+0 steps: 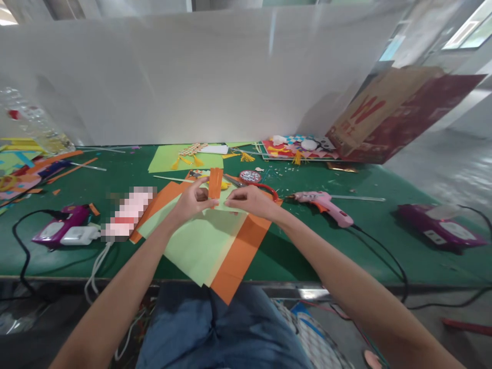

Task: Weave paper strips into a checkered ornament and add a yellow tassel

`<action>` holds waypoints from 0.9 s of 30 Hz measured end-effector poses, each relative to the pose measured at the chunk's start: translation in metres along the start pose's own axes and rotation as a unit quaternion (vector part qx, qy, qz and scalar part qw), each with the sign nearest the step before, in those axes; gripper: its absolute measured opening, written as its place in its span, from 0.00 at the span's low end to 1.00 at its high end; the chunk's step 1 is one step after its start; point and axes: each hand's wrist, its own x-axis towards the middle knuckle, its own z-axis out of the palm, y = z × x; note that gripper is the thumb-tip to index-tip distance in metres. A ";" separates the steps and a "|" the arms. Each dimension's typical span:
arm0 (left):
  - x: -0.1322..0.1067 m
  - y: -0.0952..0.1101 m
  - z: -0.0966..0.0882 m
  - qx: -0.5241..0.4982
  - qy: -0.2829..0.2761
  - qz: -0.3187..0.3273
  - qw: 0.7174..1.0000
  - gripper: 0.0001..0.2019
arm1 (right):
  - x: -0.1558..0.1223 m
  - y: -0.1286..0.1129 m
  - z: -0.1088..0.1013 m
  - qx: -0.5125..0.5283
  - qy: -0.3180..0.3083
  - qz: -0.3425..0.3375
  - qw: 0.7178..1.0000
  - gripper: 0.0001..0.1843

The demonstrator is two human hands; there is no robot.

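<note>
As the head view shows, a small upright orange paper strip (216, 183), apparently creased lengthwise, is pinched in the left hand (192, 199) above a broad pale-green paper sheet (196, 243); shaping looks begun, what remains cannot be told. Right hand (253, 201) just beside, fingertips drawn together, hold unclear. Both forearms (338, 269) angle forward and inward.

Diffuse light, brightest at the slanted glass window (475, 36), far right; pale glare streaks the smooth white upright panel (215, 77); edges stretched and softly blurred.
</note>
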 end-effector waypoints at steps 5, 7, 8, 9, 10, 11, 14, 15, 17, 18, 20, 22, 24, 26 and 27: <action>0.000 0.003 0.002 -0.009 -0.051 0.003 0.999 0.31 | -0.002 -0.001 0.000 0.005 0.012 0.004 1.000 0.13; 0.000 0.003 0.001 -0.003 -0.062 0.010 0.998 0.30 | -0.002 -0.002 0.000 -0.002 0.018 0.003 1.000 0.13; 0.000 0.003 0.000 0.000 -0.066 0.013 0.998 0.30 | -0.002 -0.002 0.000 -0.003 0.019 0.002 1.000 0.13; 0.001 0.003 0.000 0.002 -0.070 0.014 0.997 0.30 | -0.002 -0.002 0.000 0.000 0.020 0.000 1.000 0.14; 0.001 0.003 -0.001 0.005 -0.073 0.012 0.997 0.30 | -0.002 -0.002 0.000 0.007 0.019 0.000 1.000 0.14; 0.001 0.004 -0.002 0.008 -0.076 0.008 0.997 0.31 | -0.001 -0.001 0.000 0.018 0.017 0.001 1.000 0.14; 0.001 0.006 -0.002 0.007 -0.072 -0.012 0.997 0.31 | 0.001 0.002 0.000 0.068 0.013 0.015 0.997 0.15; 0.002 0.007 -0.002 0.004 -0.068 -0.016 0.998 0.31 | 0.002 0.004 0.000 0.084 0.017 0.020 0.996 0.15; 0.002 0.009 -0.002 -0.002 -0.057 -0.018 0.998 0.30 | 0.004 0.007 -0.001 0.110 0.032 0.028 0.993 0.16; 0.003 0.010 -0.002 -0.003 -0.055 -0.017 0.998 0.29 | 0.004 0.008 -0.001 0.118 0.042 0.030 0.992 0.16; 0.003 0.012 -0.001 -0.002 -0.054 -0.014 0.998 0.28 | 0.006 0.009 -0.002 0.124 0.057 0.031 0.990 0.17; 0.004 0.013 -0.001 -0.003 -0.053 -0.015 0.998 0.28 | 0.006 0.010 -0.004 0.112 0.068 0.032 0.991 0.17; 0.005 0.013 -0.001 0.002 -0.045 -0.018 0.999 0.29 | 0.006 0.008 -0.008 0.094 0.091 0.029 0.991 0.17; 0.005 0.014 -0.001 0.008 -0.034 -0.021 0.999 0.31 | 0.006 0.006 -0.014 0.091 0.123 0.020 0.988 0.15; 0.005 0.014 -0.001 0.010 -0.029 -0.021 0.999 0.31 | 0.005 0.005 -0.018 0.098 0.140 0.014 0.985 0.15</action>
